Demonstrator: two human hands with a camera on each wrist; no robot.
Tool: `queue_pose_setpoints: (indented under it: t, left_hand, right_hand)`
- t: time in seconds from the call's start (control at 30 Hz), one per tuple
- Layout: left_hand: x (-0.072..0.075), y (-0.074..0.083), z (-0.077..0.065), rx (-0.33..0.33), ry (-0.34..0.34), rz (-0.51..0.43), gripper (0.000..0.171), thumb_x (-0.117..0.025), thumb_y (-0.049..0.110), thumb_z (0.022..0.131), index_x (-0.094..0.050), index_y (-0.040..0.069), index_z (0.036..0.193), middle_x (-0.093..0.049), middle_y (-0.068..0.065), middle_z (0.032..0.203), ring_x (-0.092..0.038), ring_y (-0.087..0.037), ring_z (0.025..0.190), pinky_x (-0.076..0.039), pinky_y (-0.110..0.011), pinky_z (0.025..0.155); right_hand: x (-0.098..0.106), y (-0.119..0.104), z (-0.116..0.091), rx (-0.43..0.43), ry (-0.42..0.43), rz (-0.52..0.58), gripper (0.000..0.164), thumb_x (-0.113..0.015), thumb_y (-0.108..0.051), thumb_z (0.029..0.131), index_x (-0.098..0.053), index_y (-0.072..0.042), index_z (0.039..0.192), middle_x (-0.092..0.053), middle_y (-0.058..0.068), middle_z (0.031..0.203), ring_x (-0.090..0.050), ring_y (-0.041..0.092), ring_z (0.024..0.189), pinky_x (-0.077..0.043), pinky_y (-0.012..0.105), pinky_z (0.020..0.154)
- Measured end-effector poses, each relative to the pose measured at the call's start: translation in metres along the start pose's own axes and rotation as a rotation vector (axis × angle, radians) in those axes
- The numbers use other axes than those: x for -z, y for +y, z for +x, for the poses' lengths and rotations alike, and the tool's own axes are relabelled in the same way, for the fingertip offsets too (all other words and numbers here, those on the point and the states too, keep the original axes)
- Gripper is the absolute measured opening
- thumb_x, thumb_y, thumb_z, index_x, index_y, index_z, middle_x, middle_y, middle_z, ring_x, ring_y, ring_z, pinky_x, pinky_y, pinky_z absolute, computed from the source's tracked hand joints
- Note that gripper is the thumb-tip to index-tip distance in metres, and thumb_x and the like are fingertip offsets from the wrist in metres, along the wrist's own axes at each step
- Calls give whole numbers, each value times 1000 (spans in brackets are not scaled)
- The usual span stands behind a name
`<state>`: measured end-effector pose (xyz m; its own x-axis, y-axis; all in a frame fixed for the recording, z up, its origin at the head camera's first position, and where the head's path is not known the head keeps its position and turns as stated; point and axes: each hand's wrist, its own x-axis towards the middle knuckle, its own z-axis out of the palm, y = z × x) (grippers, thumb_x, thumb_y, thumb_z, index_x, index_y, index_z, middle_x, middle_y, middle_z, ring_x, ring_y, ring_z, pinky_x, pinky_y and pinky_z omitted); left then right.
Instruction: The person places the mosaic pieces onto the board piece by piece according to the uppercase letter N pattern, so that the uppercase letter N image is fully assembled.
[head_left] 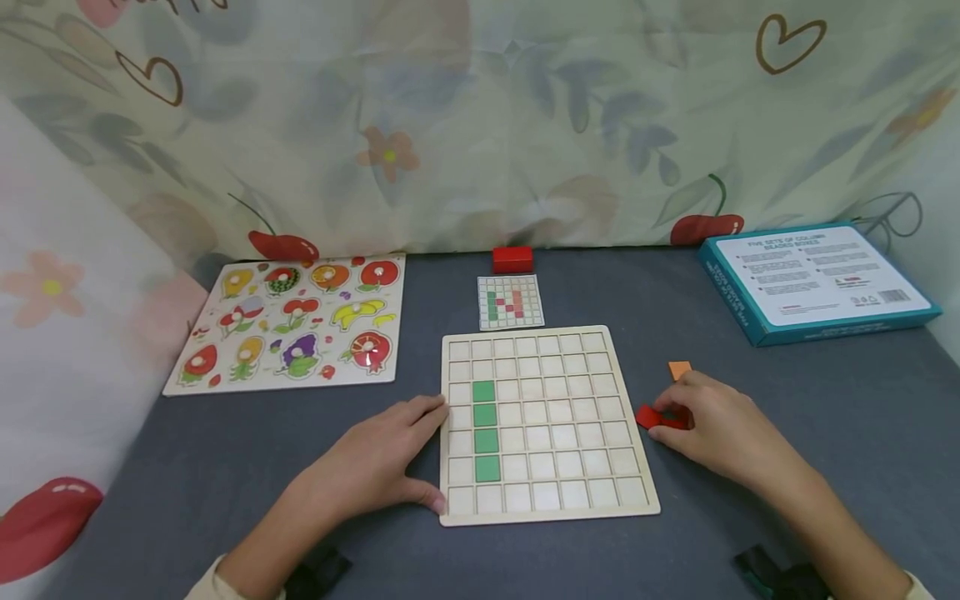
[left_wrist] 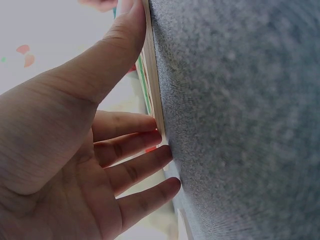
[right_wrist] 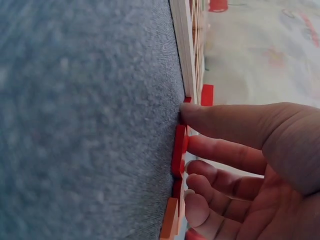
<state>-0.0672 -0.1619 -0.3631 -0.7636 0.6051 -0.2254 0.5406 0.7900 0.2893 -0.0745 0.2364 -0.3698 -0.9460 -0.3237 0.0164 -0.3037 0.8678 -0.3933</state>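
A wooden grid board (head_left: 551, 516) lies flat on the table, with several green square tiles (head_left: 485, 441) in a column of its left part. My left hand (head_left: 378, 458) rests against the board's left edge, thumb near the lower corner and fingers farther up, fairly straight. Right of the board, my right hand (head_left: 716, 425) pinches a red tile (head_left: 644, 417) between thumb and index finger. More red tiles (right_wrist: 178, 155) lie in a row under its fingers, partly hidden. An orange tile (head_left: 678, 369) lies just beyond that hand.
Behind the board lies a small pattern card (head_left: 531, 283) showing coloured squares, with a red block (head_left: 512, 259) behind it. A fruit puzzle board (head_left: 261, 333) lies at the left. A teal box (head_left: 817, 279) lies at the back right, before the hanging patterned cloth (head_left: 480, 125).
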Motion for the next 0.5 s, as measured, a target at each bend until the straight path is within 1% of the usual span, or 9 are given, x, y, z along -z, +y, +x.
queue_pose_setpoints:
  t: [0.23, 0.33, 0.5]
  left_hand:
    - [0, 0, 0, -3, 5, 6, 110, -74, 69, 71, -41, 4, 153, -40, -12, 154, -43, -26, 136, -43, -44, 105]
    - [0, 0, 0, -3, 5, 6, 110, -75, 69, 71, -41, 4, 153, -40, -12, 154, -42, -26, 137, -43, -44, 105]
    - [0, 0, 0, -1, 7, 8, 110, -76, 68, 71, -41, 4, 153, -40, -12, 154, -42, -26, 137, -43, -44, 105]
  right_hand:
    - [-1, 1, 1, 11, 17, 27, 19, -85, -13, 78, -73, -6, 91, -57, 0, 84, -49, 13, 68, -43, 32, 58]
    - [0, 1, 1, 19, 39, 37, 19, -84, -10, 77, -72, -5, 91, -54, -1, 79, -48, 12, 66, -42, 30, 56]
    - [1, -1, 2, 21, 56, 46, 19, -83, -10, 78, -72, -5, 93, -52, -2, 76, -47, 12, 66, -39, 29, 55]
